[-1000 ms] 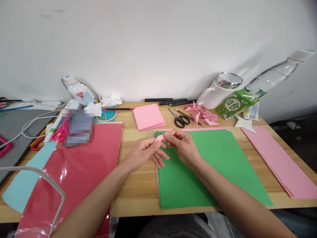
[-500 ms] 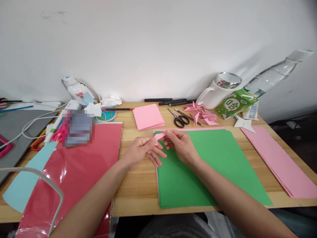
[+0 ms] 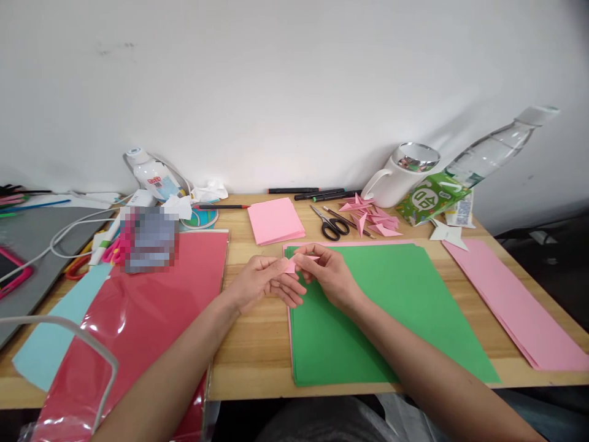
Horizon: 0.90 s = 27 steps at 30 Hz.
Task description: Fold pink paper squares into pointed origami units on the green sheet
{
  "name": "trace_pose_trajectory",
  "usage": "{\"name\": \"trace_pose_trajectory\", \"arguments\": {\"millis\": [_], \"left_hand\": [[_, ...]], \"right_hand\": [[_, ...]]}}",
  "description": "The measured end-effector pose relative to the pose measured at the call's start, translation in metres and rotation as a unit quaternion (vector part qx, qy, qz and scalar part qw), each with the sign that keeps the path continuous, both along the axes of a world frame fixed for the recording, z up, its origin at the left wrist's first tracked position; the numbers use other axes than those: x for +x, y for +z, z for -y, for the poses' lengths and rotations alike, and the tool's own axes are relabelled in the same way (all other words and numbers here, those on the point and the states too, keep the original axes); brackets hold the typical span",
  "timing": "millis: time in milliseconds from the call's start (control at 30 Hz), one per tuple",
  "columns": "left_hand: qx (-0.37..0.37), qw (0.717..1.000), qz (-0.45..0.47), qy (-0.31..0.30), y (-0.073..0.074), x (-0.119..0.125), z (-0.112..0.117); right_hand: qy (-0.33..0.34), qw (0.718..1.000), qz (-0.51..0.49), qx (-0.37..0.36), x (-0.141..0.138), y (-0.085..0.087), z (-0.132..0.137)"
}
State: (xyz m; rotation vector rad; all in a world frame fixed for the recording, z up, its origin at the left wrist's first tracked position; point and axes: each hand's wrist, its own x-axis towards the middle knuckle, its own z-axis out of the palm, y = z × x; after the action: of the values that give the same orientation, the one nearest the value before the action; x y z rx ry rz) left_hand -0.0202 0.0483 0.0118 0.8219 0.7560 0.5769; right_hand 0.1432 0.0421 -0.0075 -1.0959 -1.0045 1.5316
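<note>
A small folded piece of pink paper (image 3: 291,266) is pinched between both of my hands, above the left edge of a stack of green paper (image 3: 391,313). My left hand (image 3: 267,279) grips its left end with thumb and index finger, the other fingers loosely stretched beneath. My right hand (image 3: 326,273) pinches the paper from the right, and a thin pink point sticks out past its thumb. Fingers cover much of the folded shape. Behind my hands lies a stack of pink paper squares (image 3: 276,221). Several folded pink paper pieces (image 3: 375,218) are heaped to its right.
Black-handled scissors (image 3: 332,226) and a pencil (image 3: 347,221) lie beside the heap. A white mug (image 3: 396,178), a green packet (image 3: 426,199) and a clear bottle (image 3: 492,147) stand back right. Pink strips (image 3: 515,301) lie right; a red sheet in plastic (image 3: 151,319) lies left.
My right hand has shifted slightly left along the folded paper, closer to my left thumb. The paper's point now shows beyond the right thumb. The camera view has tilted a little.
</note>
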Motion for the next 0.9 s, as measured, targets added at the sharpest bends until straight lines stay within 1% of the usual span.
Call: {"name": "trace_pose_trajectory", "arguments": {"millis": [100,233,333,433,500,600,700,900], "left_hand": [[-0.004,1.000,0.018,0.009,0.000,-0.001,0.000],[0.011,1.000,0.006,0.025,-0.003,0.001,0.001],[0.022,0.998,-0.016,0.055,-0.005,0.003,0.001],[0.034,0.994,-0.043,0.098,-0.006,0.002,-0.002],[0.052,0.990,-0.063,0.113,-0.006,0.000,-0.003],[0.078,0.987,-0.088,0.111,-0.007,-0.002,-0.005],[0.089,0.986,-0.090,0.104,-0.006,-0.002,-0.004],[0.100,0.988,-0.095,0.074,-0.006,-0.002,-0.002]], "right_hand": [[-0.013,1.000,-0.016,0.011,0.000,0.000,-0.001],[-0.048,0.999,-0.009,0.008,0.001,0.000,-0.002],[-0.060,0.998,-0.011,0.006,0.003,-0.002,-0.004],[-0.079,0.997,0.002,0.023,0.007,-0.004,-0.009],[-0.084,0.996,0.017,0.037,0.010,-0.004,-0.011],[-0.058,0.995,0.038,0.066,0.012,-0.003,-0.012],[-0.028,0.994,0.058,0.083,0.011,-0.002,-0.011],[-0.013,0.993,0.072,0.093,0.010,-0.001,-0.010]]}}
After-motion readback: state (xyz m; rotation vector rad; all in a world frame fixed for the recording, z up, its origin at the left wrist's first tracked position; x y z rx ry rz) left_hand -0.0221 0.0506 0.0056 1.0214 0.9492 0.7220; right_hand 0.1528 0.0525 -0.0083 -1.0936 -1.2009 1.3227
